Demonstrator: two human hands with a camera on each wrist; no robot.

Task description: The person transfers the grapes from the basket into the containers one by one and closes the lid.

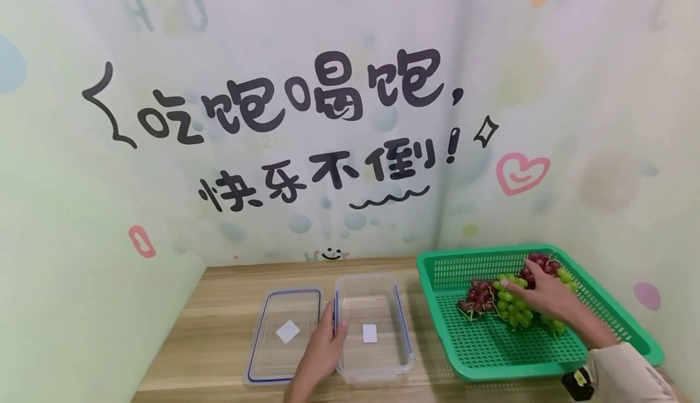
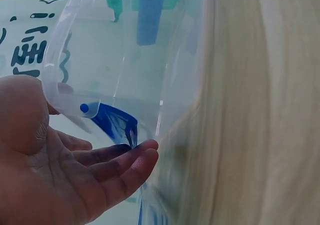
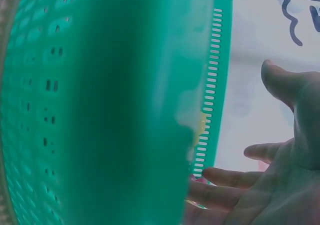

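Note:
A clear plastic food container with blue clips stands on the table, a small white label on its base. My left hand holds its left wall, thumb at the rim and fingers along the outside by a blue clip. The green basket on the right holds bunches of red grapes and green grapes. Over these bunches reaches my right hand, its fingers spread. In the right wrist view the basket wall hides most of the grapes from that hand.
Left of the container lies its clear lid with a blue seal and a white label. The wooden table meets a printed wall behind. A black object shows by the right sleeve.

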